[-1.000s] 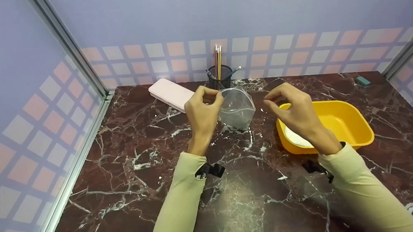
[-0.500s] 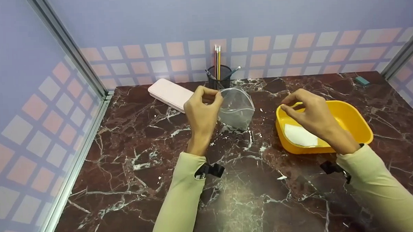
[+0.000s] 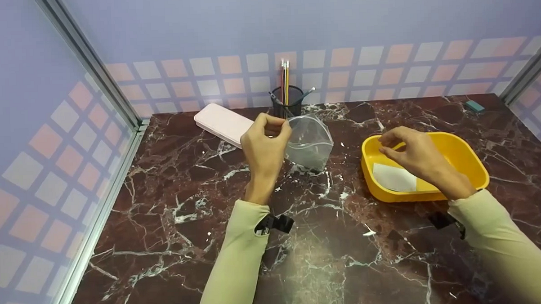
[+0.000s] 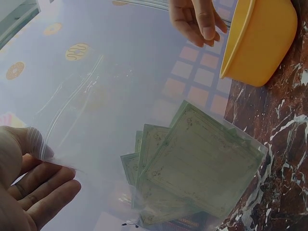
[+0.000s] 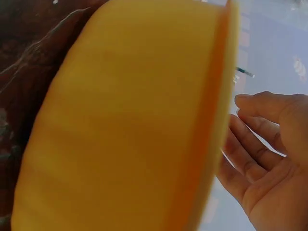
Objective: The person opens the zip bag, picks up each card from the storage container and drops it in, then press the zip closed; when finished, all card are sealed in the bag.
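My left hand (image 3: 266, 145) pinches the rim of a clear zip bag (image 3: 310, 153) between thumb and fingers, and the bag's mouth gapes. Through the plastic, the left wrist view shows several greenish cards (image 4: 202, 159) with ornate borders, fanned over one another. My right hand (image 3: 414, 153) is over the left part of a yellow basin (image 3: 471, 163), fingers loosely bent, thumb apart from the fingertips and nothing between them. Below that hand, a white paper piece (image 3: 393, 177) lies inside the basin. The right wrist view has the hand (image 5: 269, 149) beside the basin's rim.
Behind my left hand lies a pale pink case (image 3: 224, 123). A black mesh cup (image 3: 287, 102) with pencils stands by the back wall. A small teal block (image 3: 475, 106) sits at the table's back right corner. Dark marbled tabletop (image 3: 328, 253) spreads in front.
My right hand has moved right and down from beside the bag to over the basin, uncovering more of the white paper. My left hand and the bag have stayed in place.
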`<state>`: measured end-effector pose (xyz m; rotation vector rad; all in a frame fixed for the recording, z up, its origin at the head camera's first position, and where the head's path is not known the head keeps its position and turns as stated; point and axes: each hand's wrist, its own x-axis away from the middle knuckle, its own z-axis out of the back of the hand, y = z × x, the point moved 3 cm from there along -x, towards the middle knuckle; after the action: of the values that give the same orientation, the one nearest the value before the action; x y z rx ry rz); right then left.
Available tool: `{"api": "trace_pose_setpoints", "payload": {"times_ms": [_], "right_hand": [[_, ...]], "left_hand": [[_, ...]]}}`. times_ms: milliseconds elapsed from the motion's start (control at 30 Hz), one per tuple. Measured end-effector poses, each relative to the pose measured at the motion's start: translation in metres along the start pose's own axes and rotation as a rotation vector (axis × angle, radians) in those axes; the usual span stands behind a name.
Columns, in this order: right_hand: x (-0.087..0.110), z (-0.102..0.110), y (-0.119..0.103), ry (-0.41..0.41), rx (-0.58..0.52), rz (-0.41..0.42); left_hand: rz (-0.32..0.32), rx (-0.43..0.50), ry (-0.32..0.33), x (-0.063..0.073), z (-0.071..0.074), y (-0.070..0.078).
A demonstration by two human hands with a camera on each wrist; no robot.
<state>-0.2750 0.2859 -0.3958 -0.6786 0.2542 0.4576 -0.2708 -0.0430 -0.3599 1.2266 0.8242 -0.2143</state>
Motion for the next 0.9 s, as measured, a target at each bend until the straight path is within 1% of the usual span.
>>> {"api": "trace_pose_setpoints", "payload": {"times_ms": [233, 333, 433, 567, 800, 900], "right_hand": [[0.001, -0.008, 0.018, -0.152, 0.026, -0.079], [0.0, -0.012, 0.023, -0.204, 0.046, -0.093], [0.0, -0.015, 0.026, -0.238, 0.063, -0.087], [0.001, -0.019, 0.03, -0.258, 0.085, -0.064], [0.003, -0.025, 0.04, -0.318, 0.09, -0.035], [0.004, -0.027, 0.042, -0.332, 0.101, -0.018]], "left_hand": [[-0.011, 0.0, 0.008, 0.0, 0.001, 0.0], [-0.009, 0.003, 0.007, 0.0, 0.002, 0.0], [-0.004, 0.002, 0.01, 0.0, 0.002, 0.0], [0.005, -0.012, 0.015, 0.0, 0.004, -0.001], [0.018, -0.004, 0.011, 0.001, 0.004, -0.002], [0.017, -0.004, 0.006, 0.0, 0.003, -0.001]]}}
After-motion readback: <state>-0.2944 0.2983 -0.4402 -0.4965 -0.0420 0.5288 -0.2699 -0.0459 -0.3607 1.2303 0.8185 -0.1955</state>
